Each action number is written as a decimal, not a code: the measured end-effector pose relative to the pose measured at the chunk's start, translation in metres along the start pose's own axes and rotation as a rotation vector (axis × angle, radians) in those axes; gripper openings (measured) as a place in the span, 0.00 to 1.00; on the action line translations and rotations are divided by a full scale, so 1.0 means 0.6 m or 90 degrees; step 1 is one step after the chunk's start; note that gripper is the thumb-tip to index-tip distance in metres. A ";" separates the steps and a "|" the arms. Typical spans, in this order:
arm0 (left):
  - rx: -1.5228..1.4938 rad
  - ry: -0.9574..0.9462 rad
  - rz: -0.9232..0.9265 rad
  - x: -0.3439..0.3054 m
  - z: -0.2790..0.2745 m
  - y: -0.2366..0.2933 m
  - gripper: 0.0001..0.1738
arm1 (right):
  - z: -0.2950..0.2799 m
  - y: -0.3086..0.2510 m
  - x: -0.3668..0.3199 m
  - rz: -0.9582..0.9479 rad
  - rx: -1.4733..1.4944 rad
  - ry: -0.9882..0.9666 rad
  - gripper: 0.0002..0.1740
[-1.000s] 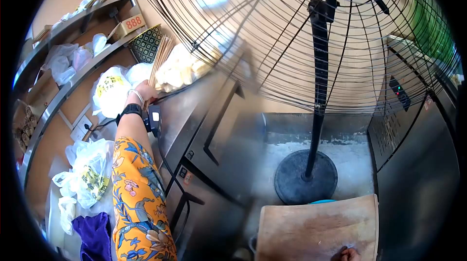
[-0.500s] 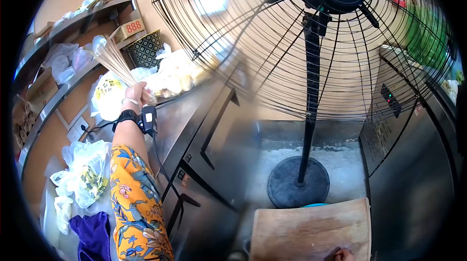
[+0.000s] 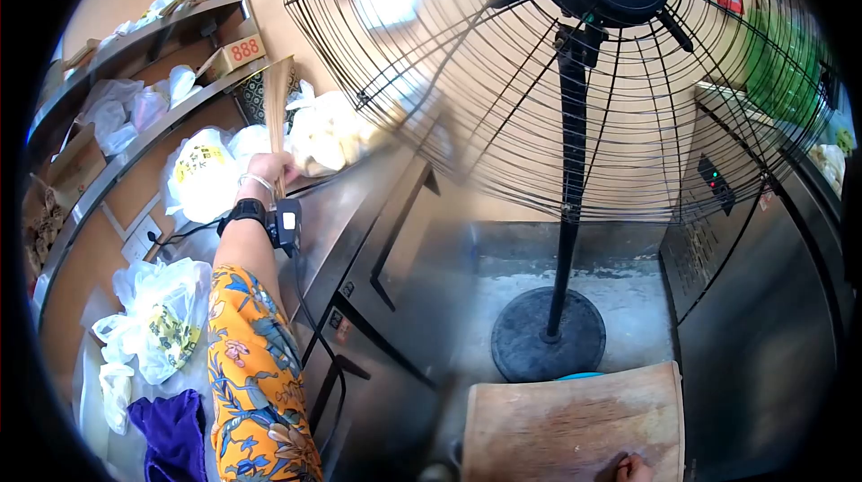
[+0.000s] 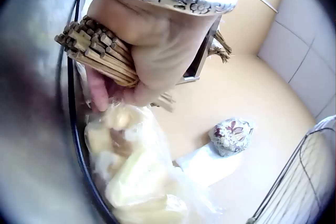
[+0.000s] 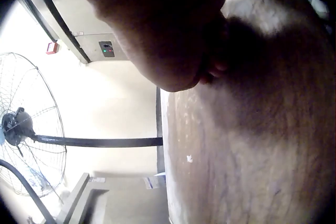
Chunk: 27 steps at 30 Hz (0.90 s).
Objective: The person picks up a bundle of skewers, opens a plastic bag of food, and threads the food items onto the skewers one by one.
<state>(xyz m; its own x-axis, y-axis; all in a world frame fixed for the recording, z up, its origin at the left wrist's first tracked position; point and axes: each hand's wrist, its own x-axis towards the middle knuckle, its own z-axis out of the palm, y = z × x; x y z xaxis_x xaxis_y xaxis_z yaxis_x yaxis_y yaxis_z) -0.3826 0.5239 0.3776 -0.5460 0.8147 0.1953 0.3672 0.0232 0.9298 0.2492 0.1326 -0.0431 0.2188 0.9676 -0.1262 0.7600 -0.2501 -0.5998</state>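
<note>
My left hand grips a bundle of thin bamboo skewers, which stands nearly upright above the steel counter. In the left wrist view, the blunt cut ends of the skewers stick out below the palm, in a tight cluster. A clear bag of pale yellow pieces lies right beside the fingers. My right hand rests on a worn wooden board. In the right wrist view it is in deep shadow, with its fingers loosely curled and partly hidden under it.
A large standing fan rises beyond the board. White plastic bags and a purple cloth lie along the left side. Shelves hold more bags and a box marked 888. A steel cabinet stands at right.
The skewers, tilted left and fanned out half a second ago, are upright and closer together now. My left hand has turned with them. The right hand stays on the board.
</note>
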 end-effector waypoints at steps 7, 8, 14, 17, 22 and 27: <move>-0.463 0.183 0.311 0.011 -0.004 0.074 0.03 | -0.001 -0.004 -0.006 -0.017 0.009 -0.003 0.17; -0.487 0.262 0.341 -0.017 -0.001 0.106 0.04 | 0.002 0.001 -0.008 -0.006 0.019 -0.019 0.18; -0.222 0.630 0.397 -0.114 -0.008 0.192 0.11 | 0.014 -0.002 -0.025 0.005 0.074 -0.014 0.18; -0.203 0.626 0.441 -0.144 -0.005 0.197 0.09 | 0.005 -0.020 -0.030 -0.017 0.117 -0.035 0.17; -0.111 0.629 0.601 -0.236 -0.016 0.188 0.10 | 0.043 0.015 -0.051 -0.117 0.146 0.009 0.16; -0.097 0.626 0.430 -0.330 -0.039 0.107 0.12 | 0.043 0.012 -0.092 -0.141 0.188 -0.104 0.15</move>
<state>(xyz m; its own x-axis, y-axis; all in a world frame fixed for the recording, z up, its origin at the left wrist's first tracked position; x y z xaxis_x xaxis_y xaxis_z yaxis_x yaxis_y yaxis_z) -0.2683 0.3506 0.4059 -0.6429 -0.1561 0.7499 0.7438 -0.3610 0.5625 0.2265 0.0785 -0.0609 -0.0478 0.9958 -0.0781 0.5638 -0.0376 -0.8251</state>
